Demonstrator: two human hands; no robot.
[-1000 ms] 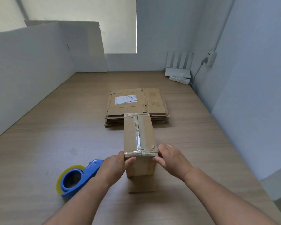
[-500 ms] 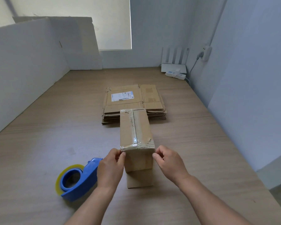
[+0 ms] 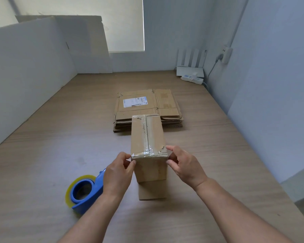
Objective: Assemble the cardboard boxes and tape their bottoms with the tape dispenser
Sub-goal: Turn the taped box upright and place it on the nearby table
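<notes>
A small assembled cardboard box stands on the wooden table with its taped bottom facing up; clear tape runs along the centre seam and folds over the near edge. My left hand pinches the box's near left corner. My right hand touches the near right corner with its fingertips. A blue tape dispenser with a yellowish roll lies on the table just left of my left wrist. Behind the box lies a stack of flattened cardboard boxes, the top one bearing a white label.
White foam boards wall the table's left and back. A white router and power strip sit at the back right corner, with a cable up to a wall socket. The table's right edge runs beside a blue-grey wall.
Both hands have slid from pressing the tape on the box's near top edge out to its two near corners. The box and dispenser have stayed in place.
</notes>
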